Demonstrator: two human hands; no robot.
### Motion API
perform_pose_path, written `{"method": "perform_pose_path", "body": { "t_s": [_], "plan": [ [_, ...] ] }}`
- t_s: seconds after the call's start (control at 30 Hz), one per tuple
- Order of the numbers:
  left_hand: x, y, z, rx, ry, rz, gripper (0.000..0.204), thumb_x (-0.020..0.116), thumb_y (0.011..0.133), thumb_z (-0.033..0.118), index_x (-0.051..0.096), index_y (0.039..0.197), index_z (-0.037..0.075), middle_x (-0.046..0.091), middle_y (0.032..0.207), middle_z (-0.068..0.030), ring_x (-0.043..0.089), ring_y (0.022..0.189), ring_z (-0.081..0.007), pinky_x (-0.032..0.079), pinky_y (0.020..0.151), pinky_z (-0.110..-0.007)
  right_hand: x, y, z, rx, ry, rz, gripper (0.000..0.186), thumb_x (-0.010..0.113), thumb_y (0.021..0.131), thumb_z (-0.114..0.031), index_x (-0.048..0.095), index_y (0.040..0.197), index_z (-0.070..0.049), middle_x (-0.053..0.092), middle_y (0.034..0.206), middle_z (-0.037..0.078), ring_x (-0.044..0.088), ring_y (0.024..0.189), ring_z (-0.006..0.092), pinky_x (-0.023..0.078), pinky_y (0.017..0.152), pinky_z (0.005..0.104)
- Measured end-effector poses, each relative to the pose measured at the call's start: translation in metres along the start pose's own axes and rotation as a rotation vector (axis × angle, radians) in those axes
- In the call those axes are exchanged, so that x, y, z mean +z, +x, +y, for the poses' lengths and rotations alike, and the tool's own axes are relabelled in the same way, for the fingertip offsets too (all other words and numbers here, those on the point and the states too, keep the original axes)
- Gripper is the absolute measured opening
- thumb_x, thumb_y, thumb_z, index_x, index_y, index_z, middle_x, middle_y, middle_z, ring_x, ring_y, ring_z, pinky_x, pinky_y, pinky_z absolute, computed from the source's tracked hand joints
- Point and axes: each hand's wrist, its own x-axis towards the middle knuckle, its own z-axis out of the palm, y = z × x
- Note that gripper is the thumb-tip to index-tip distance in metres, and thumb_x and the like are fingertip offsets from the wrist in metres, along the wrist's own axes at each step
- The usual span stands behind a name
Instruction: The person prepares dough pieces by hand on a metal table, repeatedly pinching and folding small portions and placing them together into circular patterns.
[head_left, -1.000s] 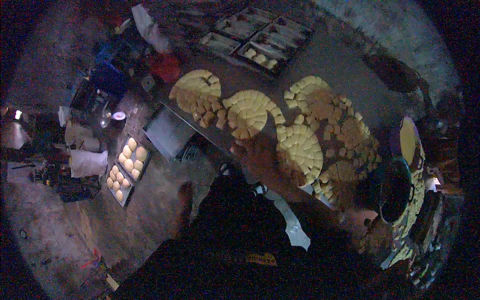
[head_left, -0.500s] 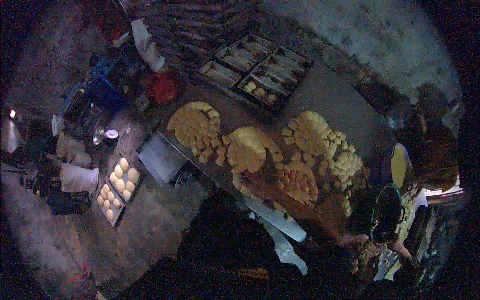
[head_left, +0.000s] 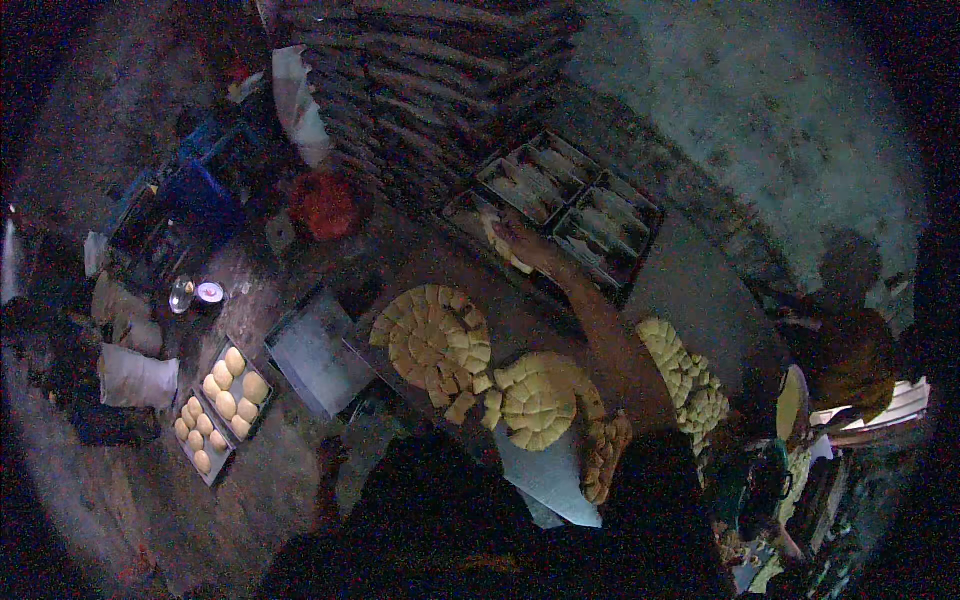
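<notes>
The right hand [head_left: 512,240] reaches into the left part of a block of dark pans [head_left: 540,180] by the table's far edge, over pale dough pieces [head_left: 520,263]; whether its fingers grip one, I cannot tell. The left hand [head_left: 328,462], off the near edge, is too dim to read. Toward that edge of the table [head_left: 695,290] lie two cut dough rounds [head_left: 435,340]; more cut dough [head_left: 682,372], uncountable, flanks the right forearm. On the floor, two trays [head_left: 237,440] carry seven dough balls [head_left: 226,404] each.

Dim light over a stained brown floor [head_left: 275,500], with a mottled grey surface [head_left: 730,130] at upper right
</notes>
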Motion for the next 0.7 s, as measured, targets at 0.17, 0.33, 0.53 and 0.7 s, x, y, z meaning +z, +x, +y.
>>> {"method": "perform_pose_path", "body": {
  "t_s": [0.17,0.33,0.53,0.7],
  "plan": [
    [-0.031,-0.049,0.021,-0.217,-0.077,0.179,0.049,0.066,0.099,0.036,0.055,0.139,0.01,0.063,0.134,-0.0092,0.07,0.104,-0.0338,0.059,0.08,-0.049,0.007,0.06,-0.036,-0.003,-0.231,-0.044,0.073,0.037,0.106,-0.06,0.031,0.159,-0.01,0.048,0.154,0.023,0.048,0.14,0.0395,0.036,0.119,0.0472],
    [-0.063,-0.095,-0.01,-0.412,-0.065,0.311,0.049,0.065,0.099,0.037,0.056,0.139,0.011,0.063,0.133,-0.0092,0.07,0.105,-0.0334,0.058,0.08,-0.048,0.036,0.09,-0.027,-0.121,-0.546,0.072,0.058,0.052,0.103,-0.042,0.045,0.15,-0.008,0.057,0.144,0.023,0.056,0.131,0.043,0.043,0.111,0.053],
    [-0.062,-0.09,-0.024,-0.493,-0.044,0.255,0.05,0.064,0.099,0.039,0.056,0.139,0.011,0.063,0.133,-0.0092,0.07,0.105,-0.0328,0.058,0.08,-0.047,0.026,0.085,0.038,-0.245,-0.567,0.033,0.061,0.069,0.087,-0.021,0.052,0.145,-0.012,0.064,0.125,0.026,0.06,0.122,0.0436,0.053,0.098,0.054],
    [-0.068,-0.057,-0.012,-0.437,0.013,0.169,0.05,0.064,0.099,0.04,0.056,0.139,0.011,0.064,0.132,-0.0092,0.07,0.106,-0.0324,0.058,0.08,-0.046,0.041,0.054,0.05,-0.126,-0.669,-0.037,0.071,0.075,0.079,-0.019,0.051,0.146,-0.017,0.066,0.117,0.025,0.062,0.117,0.0445,0.057,0.093,0.0529]
  ]
}}
